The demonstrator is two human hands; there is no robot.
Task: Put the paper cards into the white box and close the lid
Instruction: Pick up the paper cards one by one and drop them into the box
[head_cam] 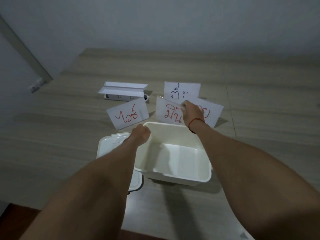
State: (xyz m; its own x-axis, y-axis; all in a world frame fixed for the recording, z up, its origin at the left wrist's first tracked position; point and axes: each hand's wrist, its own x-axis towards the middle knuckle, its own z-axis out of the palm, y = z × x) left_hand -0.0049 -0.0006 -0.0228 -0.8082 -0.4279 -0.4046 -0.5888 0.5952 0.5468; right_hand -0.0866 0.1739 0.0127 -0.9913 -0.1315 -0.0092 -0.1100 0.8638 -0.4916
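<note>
An open white box (188,177) stands on the table in front of me. Its lid (110,144) lies flat to its left, partly under my left forearm. My left hand (141,135) grips the box's far left corner. Beyond the box stand folded paper cards with handwriting: one with red writing at the left (127,113), one with red writing in the middle (168,111), one partly hidden at the right (210,111), and one with black writing behind (181,90). My right hand (191,112) pinches the top edge of the middle card.
A white folded card (123,89) lies over a white power strip (121,97) at the back left of the wooden table (259,101). A grey wall rises behind the table. The table's near edge runs below my arms.
</note>
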